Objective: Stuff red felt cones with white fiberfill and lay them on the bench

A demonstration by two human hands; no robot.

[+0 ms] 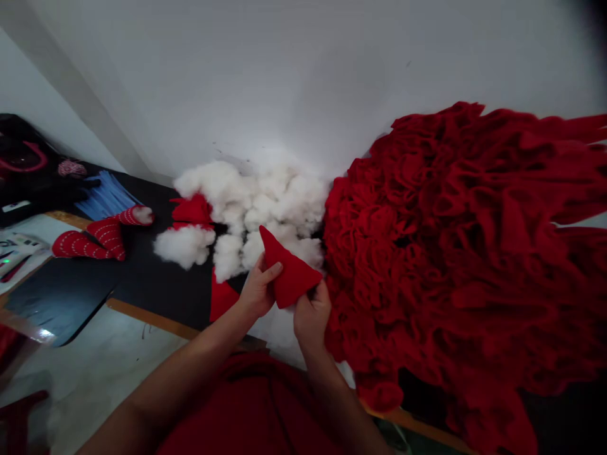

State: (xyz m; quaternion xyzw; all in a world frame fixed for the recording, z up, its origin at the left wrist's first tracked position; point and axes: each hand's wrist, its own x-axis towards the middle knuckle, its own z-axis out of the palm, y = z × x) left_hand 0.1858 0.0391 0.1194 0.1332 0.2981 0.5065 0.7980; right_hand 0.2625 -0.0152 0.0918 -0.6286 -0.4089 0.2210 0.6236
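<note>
Between my hands is a red cone-shaped felt piece, its pointed tip up and to the left. My left hand grips its left side, thumb lying across the front. At the lower right corner, my right hand pinches the edge, with some fingers hidden behind or inside the fabric. Just behind the piece lies a heap of white fluffy stuffing. A separate tuft of stuffing sits to the left, below a folded red felt piece. Another red felt piece lies near my left forearm.
A tall pile of red felt pieces fills the right side. Left on the black table are red patterned stuffed shapes, blue strips and a dark bag. A white wall stands behind.
</note>
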